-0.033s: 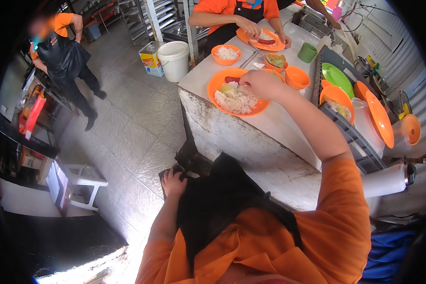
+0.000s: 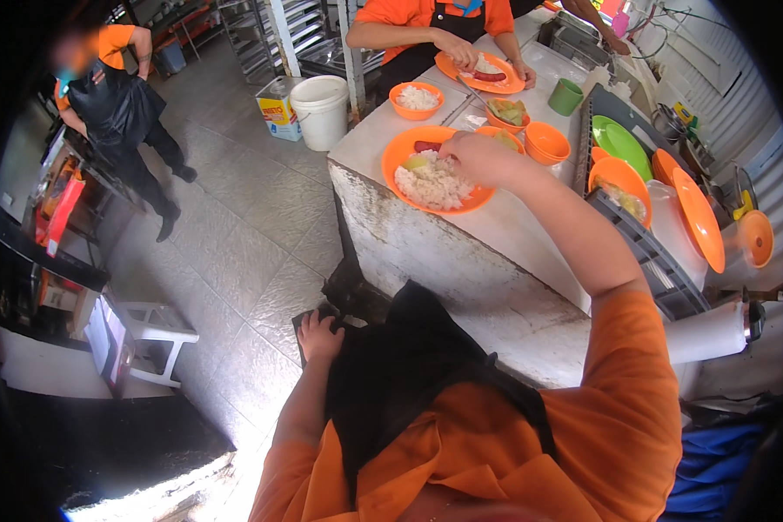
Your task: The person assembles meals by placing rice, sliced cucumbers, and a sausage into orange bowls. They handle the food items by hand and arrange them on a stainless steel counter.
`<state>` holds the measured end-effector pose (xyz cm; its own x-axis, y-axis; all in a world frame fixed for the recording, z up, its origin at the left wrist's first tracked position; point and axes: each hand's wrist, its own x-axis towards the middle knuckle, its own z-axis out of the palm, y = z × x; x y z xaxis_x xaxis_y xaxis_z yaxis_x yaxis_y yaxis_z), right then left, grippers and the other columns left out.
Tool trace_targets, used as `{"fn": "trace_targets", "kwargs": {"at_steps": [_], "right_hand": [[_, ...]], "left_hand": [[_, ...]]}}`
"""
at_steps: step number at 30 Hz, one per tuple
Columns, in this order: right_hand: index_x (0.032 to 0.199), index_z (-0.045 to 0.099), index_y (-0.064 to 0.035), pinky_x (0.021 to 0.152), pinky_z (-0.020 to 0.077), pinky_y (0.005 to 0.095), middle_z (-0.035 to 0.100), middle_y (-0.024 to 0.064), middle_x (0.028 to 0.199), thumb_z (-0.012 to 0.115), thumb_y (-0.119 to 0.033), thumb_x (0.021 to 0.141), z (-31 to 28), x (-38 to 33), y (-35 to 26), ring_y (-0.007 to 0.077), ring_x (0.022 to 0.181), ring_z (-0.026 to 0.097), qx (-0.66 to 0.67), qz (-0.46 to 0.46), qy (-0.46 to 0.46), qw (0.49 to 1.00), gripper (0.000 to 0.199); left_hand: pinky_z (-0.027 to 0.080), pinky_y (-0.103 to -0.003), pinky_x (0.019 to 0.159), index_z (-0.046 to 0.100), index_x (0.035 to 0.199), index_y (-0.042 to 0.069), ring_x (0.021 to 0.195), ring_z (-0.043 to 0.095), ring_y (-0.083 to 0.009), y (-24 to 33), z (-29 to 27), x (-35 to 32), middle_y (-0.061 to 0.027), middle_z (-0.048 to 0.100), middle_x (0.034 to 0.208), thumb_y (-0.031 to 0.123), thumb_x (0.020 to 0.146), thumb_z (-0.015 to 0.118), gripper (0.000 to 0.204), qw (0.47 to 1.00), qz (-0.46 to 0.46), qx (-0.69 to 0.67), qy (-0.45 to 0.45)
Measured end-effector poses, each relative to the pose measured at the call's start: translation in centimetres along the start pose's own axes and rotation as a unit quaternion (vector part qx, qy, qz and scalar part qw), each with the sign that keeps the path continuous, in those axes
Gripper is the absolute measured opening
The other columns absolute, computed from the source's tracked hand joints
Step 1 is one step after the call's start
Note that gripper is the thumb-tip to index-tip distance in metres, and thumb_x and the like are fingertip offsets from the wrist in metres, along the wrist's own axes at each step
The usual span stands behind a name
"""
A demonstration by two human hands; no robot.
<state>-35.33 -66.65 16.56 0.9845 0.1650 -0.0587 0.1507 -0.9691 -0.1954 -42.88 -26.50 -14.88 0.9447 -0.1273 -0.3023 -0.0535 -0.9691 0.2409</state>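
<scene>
My right hand point(image 2: 485, 159) is over an orange plate point(image 2: 390, 165) at the corner of the counter. Its fingers are bent together near the food; whatever they hold is hidden. White rice point(image 2: 432, 186) with a yellowish piece on it fills much of the plate, and a red sausage point(image 2: 427, 145) lies at its far side. My left hand point(image 2: 319, 337) rests on my leg by the black apron point(image 2: 383, 348), fingers spread and nothing in them. Beyond the plate stand a bowl of rice point(image 2: 415, 98) and a bowl of pale green food point(image 2: 506, 111).
Across the counter point(image 2: 531, 235), another person's hands work at an orange plate point(image 2: 517, 85) with rice and sausage. An orange bowl point(image 2: 546, 142), a green cup point(image 2: 565, 97) and a grey crate point(image 2: 639, 261) stand to the right. A white bucket point(image 2: 320, 111) stands on the floor.
</scene>
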Motion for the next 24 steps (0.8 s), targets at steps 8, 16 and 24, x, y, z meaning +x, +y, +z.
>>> {"fn": "trace_targets", "kwargs": {"at_steps": [8, 16, 24], "right_hand": [[0.116, 0.061, -0.0064, 0.09, 0.0489, 0.0416, 0.054, 0.0167, 0.119, 0.071, -0.01, 0.074, 0.7, -1.7, -2.9, 0.0321, 0.111, 0.057, -0.082, -0.027, -0.031, 0.996, 0.043], [0.102, 0.063, -0.0054, 0.084, 0.0511, 0.0433, 0.058, 0.0144, 0.104, 0.066, -0.004, 0.073, 2.2, -1.2, -1.7, 0.0328, 0.1, 0.062, -0.111, -0.038, 0.031, 0.993, 0.03], [0.102, 0.065, -0.0068, 0.089, 0.0519, 0.042, 0.058, 0.0147, 0.112, 0.056, -0.005, 0.083, 1.5, -1.5, -2.6, 0.0305, 0.105, 0.061, -0.155, -0.04, 0.006, 0.987, 0.021]], "left_hand": [[0.018, -0.046, 0.117, 0.064, 0.123, 0.024, 0.144, 0.023, -0.0288, 0.0, -0.2, 0.3, -0.0066, 0.037, 0.152, 0.042, 0.08, 0.067, 0.046, 1.0, 0.009, -0.003, 0.015], [0.019, -0.049, 0.117, 0.064, 0.122, 0.022, 0.143, 0.025, -0.0307, -0.2, 0.0, 0.4, -0.0082, 0.037, 0.151, 0.042, 0.081, 0.067, 0.046, 1.0, 0.02, -0.003, 0.02], [0.016, -0.046, 0.118, 0.064, 0.123, 0.025, 0.144, 0.023, -0.0294, -0.6, 0.6, 0.7, -0.0064, 0.037, 0.151, 0.043, 0.079, 0.068, 0.048, 1.0, 0.01, -0.003, 0.017]]}}
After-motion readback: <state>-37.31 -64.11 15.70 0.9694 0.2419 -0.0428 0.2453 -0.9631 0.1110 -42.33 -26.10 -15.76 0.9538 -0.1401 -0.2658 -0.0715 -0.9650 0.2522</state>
